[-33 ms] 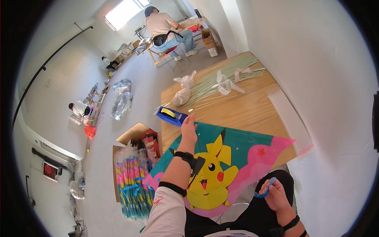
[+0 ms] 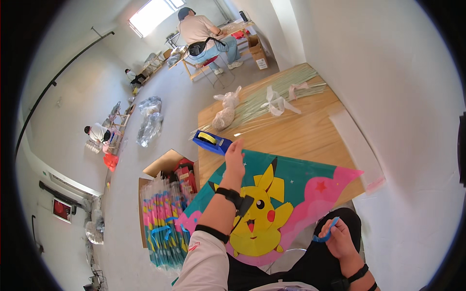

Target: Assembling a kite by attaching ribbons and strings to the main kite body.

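Observation:
A kite sheet (image 2: 310, 177), teal and pink with a yellow cartoon character, lies over the table's near edge and my lap. My left hand (image 2: 235, 157) is above its upper edge, beside the cutting end of a blue tape dispenser (image 2: 208, 141) with a yellow roll. Its fingertips are pinched together; what they hold, if anything, is too small to make out. Near my right knee, my right hand (image 2: 340, 238) is closed on a blue ribbon (image 2: 330, 228) that loops out of the fingers. My left forearm hides part of the sheet.
Pale thin rods (image 2: 291, 85) lie across the wooden table (image 2: 310, 133), with a white tied strip (image 2: 276, 103) and a knotted plastic bag (image 2: 224, 118). Left of it stands a carton (image 2: 167, 162) of packaged colourful sheets (image 2: 162, 218). A wall runs along the right; a person (image 2: 204, 34) sits farther off.
My left hand has shifted slightly to the right, away from the tape dispenser. My right hand and the ribbon look the same.

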The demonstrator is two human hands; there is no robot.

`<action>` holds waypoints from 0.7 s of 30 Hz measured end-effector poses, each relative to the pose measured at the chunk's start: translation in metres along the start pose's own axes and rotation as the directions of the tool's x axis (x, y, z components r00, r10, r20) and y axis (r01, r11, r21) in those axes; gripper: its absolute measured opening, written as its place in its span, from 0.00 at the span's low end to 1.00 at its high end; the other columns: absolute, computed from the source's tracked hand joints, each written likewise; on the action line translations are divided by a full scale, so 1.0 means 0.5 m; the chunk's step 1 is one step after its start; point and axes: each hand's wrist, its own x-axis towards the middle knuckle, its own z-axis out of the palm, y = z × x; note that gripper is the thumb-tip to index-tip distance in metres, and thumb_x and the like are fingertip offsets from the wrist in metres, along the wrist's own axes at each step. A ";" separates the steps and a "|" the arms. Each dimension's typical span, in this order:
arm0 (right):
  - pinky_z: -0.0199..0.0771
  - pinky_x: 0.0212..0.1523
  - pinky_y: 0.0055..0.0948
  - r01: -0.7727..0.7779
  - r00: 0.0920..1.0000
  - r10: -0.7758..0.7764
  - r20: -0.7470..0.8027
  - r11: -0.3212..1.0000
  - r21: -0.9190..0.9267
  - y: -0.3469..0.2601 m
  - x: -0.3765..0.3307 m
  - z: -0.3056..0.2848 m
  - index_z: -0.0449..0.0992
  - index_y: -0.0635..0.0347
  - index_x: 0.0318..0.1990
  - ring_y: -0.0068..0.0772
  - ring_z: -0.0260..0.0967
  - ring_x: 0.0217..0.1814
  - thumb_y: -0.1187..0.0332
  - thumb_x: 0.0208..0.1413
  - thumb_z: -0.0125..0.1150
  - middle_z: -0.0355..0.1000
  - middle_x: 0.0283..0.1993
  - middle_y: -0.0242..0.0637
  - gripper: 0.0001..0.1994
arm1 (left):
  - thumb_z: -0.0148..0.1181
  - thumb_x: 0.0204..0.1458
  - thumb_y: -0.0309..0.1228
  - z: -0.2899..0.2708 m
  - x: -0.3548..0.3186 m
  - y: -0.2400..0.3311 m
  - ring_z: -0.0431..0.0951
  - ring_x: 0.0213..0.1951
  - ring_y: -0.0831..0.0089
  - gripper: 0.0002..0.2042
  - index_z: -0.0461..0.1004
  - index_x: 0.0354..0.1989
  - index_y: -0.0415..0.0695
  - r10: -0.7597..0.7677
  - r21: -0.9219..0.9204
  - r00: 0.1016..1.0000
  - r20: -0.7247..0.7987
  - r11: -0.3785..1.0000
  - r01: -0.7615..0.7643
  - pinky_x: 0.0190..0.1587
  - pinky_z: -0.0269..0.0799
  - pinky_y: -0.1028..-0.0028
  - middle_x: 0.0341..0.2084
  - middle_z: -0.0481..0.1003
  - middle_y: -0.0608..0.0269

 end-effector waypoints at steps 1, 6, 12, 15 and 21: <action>0.70 0.44 0.33 0.009 1.000 -0.009 0.007 1.000 -0.006 0.002 0.000 -0.001 0.70 0.60 0.41 0.30 0.70 0.39 0.70 0.63 0.56 0.70 0.36 0.36 0.05 | 0.58 0.61 0.40 0.019 -0.046 0.009 0.69 0.46 0.77 0.11 0.78 0.45 0.47 0.092 0.060 0.992 0.089 0.993 -0.098 0.50 0.64 0.72 0.48 0.71 0.70; 0.70 0.48 0.33 0.068 0.998 -0.067 0.011 0.981 -0.183 -0.007 0.001 0.012 0.71 0.59 0.41 0.29 0.70 0.42 0.73 0.62 0.56 0.72 0.39 0.36 0.03 | 0.48 0.66 0.37 0.066 -0.341 0.077 0.68 0.48 0.73 0.16 0.78 0.45 0.38 0.366 0.082 0.793 0.487 0.885 -0.459 0.52 0.62 0.74 0.51 0.67 0.62; 0.64 0.60 0.34 0.216 0.956 -0.108 0.273 0.888 -0.405 -0.061 -0.036 0.154 0.73 0.57 0.43 0.33 0.68 0.58 0.77 0.59 0.58 0.71 0.54 0.41 0.06 | 0.43 0.67 0.42 0.023 -0.602 0.143 0.66 0.47 0.71 0.22 0.81 0.43 0.39 0.377 -0.104 0.671 0.638 0.906 -0.410 0.53 0.61 0.70 0.47 0.65 0.60; 0.61 0.63 0.36 0.295 0.904 -0.104 0.415 0.854 -0.429 -0.068 -0.084 0.247 0.73 0.59 0.43 0.35 0.65 0.63 0.77 0.59 0.58 0.70 0.59 0.43 0.06 | 0.44 0.66 0.43 -0.029 -0.670 0.155 0.65 0.50 0.68 0.22 0.82 0.41 0.38 0.393 -0.066 0.660 0.640 0.884 -0.463 0.55 0.60 0.68 0.46 0.64 0.60; 0.62 0.63 0.37 0.294 0.881 -0.023 0.472 0.809 -0.509 -0.014 -0.161 0.345 0.73 0.60 0.42 0.36 0.66 0.63 0.78 0.58 0.59 0.70 0.58 0.44 0.06 | 0.58 0.60 0.35 -0.142 -0.752 0.145 0.66 0.50 0.69 0.12 0.82 0.38 0.38 0.392 -0.020 0.696 0.602 0.878 -0.477 0.54 0.60 0.69 0.43 0.65 0.61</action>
